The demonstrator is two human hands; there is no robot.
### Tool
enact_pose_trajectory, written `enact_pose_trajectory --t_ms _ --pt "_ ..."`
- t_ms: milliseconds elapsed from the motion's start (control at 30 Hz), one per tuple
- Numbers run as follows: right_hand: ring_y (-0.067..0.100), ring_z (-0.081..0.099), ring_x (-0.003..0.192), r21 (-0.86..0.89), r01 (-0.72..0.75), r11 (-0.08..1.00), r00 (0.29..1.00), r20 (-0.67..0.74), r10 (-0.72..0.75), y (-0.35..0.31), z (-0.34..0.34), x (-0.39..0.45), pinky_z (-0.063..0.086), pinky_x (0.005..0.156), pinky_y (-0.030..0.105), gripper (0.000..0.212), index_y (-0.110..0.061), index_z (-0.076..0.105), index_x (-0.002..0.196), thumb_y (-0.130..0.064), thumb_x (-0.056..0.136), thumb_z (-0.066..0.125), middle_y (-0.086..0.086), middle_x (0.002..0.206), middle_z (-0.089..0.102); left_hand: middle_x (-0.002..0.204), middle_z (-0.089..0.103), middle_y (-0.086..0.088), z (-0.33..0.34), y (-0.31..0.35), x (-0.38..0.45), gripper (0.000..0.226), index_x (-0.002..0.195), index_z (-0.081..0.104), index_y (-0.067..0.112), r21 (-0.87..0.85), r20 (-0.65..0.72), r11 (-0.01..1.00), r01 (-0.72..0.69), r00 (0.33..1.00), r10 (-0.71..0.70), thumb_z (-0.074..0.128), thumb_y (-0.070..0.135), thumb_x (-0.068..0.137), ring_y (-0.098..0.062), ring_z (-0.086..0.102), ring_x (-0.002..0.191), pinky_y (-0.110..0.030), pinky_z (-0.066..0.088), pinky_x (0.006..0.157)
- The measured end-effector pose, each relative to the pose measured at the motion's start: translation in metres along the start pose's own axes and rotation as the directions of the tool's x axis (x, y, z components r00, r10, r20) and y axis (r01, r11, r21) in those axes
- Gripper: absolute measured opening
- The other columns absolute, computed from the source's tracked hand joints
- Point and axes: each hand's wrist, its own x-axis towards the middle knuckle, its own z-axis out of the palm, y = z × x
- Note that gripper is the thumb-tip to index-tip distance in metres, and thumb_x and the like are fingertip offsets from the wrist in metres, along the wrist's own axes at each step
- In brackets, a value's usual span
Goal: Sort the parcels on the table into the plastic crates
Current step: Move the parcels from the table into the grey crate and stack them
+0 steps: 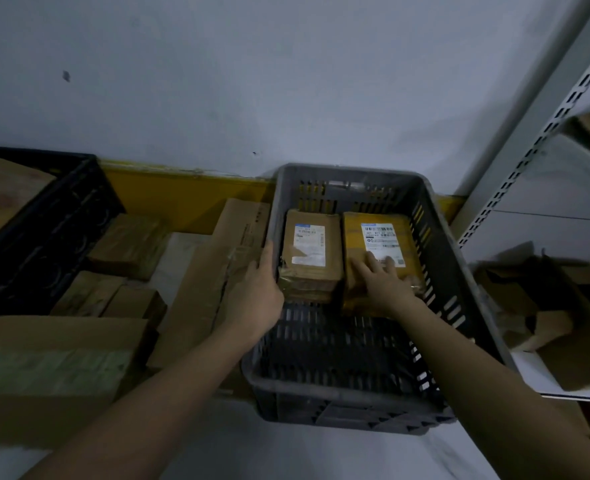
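Hand (383, 282) flat on yellow parcel (380, 237)

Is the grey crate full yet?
No, partly filled. The grey crate holds two labelled parcel stacks at its far end; its near floor is bare.

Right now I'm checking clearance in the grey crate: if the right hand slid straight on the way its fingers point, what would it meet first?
Probably the crate's far wall; the right hand already rests on the yellow parcel.

Probably a dim parcel stockroom: slotted metal shelving (542, 140), cardboard parcels (307, 251), plastic crates (438, 237).
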Motion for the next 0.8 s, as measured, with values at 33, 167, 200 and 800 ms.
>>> enact_pose_trajectory --t_ms 33,167,200,800 --pt "0.040 -0.008 0.151 -0.008 -0.006 1.000 0.999 -0.033 0.006 0.001 0.000 0.002 0.021 0.110 0.074 0.096 -0.043 -0.009 0.155 -0.031 0.094 0.064 -0.002 0.166 -0.014 0.154 0.037 -0.011 0.000 0.000 0.000 0.075 0.157 -0.008 0.035 -0.001 0.008 1.000 0.006 1.000 -0.006 0.040 0.016 0.102 -0.036 0.062 0.088 -0.036 0.046 0.059" --pt "0.041 -0.002 0.151 -0.012 -0.015 1.000 0.994 -0.111 0.013 0.003 -0.004 0.014 0.029 0.108 0.073 0.095 -0.042 -0.001 0.155 -0.008 0.092 0.061 -0.001 0.166 -0.005 0.154 0.036 -0.011 -0.001 0.000 0.001 0.076 0.158 -0.008 0.033 0.015 0.032 1.000 0.011 0.999 -0.011 0.041 0.013 0.103 -0.037 0.062 0.085 -0.032 0.039 0.054" --pt "0.042 -0.001 0.151 -0.011 -0.016 1.000 0.992 -0.128 0.014 0.001 -0.005 0.018 0.031 0.107 0.072 0.095 -0.041 0.001 0.155 -0.006 0.091 0.062 0.000 0.166 -0.003 0.156 0.034 -0.011 -0.001 0.001 0.001 0.076 0.158 -0.007 0.033 0.017 0.034 1.000 0.012 0.999 -0.013 0.041 0.013 0.103 -0.037 0.062 0.087 -0.033 0.041 0.055" --pt "0.039 0.001 0.151 0.125 -0.023 0.992 0.999 -0.036 0.028 -0.001 -0.021 0.014 0.021 0.115 0.067 0.087 -0.038 0.006 0.157 -0.017 0.093 0.061 0.000 0.167 -0.002 0.151 0.039 -0.009 -0.011 0.011 -0.005 0.079 0.157 -0.008 0.034 0.042 0.061 0.997 0.068 0.996 -0.070 0.041 0.011 0.101 -0.024 0.054 0.071 -0.030 0.032 0.046"
